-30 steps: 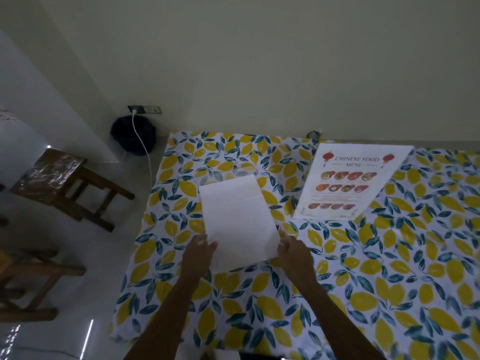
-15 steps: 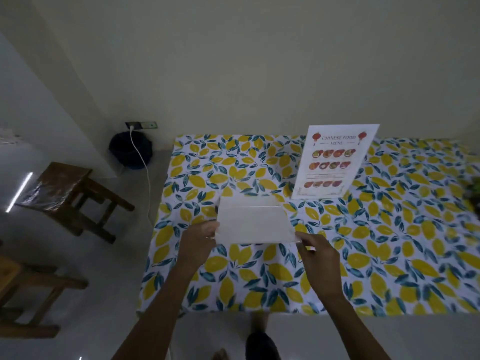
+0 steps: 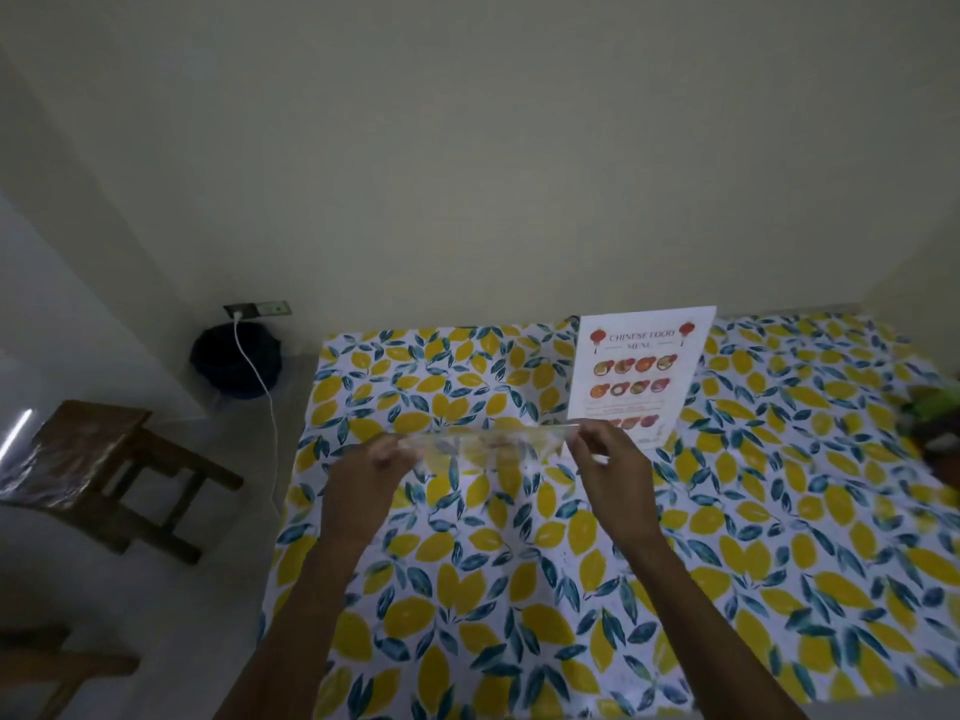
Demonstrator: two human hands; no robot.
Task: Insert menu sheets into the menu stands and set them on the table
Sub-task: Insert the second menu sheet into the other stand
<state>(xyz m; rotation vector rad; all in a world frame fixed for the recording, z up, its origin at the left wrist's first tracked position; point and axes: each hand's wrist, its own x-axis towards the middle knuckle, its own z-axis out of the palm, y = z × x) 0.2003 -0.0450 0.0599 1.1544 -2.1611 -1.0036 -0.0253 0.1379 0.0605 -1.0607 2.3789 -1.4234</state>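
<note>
I hold a clear acrylic menu stand [image 3: 483, 440] edge-on above the table [image 3: 779, 537], so it shows as a thin see-through strip. My left hand [image 3: 371, 472] grips its left end and my right hand [image 3: 610, 459] grips its right end. Whether a sheet is inside it I cannot tell from this angle. Behind my right hand a second menu stand [image 3: 641, 374] stands upright on the table with a "Chinese Food Menu" sheet in it, facing me.
The table wears a lemon-print cloth and backs onto a pale wall. A dark bin [image 3: 236, 358] with a white cable [image 3: 265, 402] sits by the wall at left. A wooden stool [image 3: 111, 470] stands left of the table. Dark and green objects [image 3: 935, 418] lie at the right edge.
The stand in my hands went from lying flat with a white face up to being lifted and tilted edge-on. My view pulled back and the printed menu stand now looks upright.
</note>
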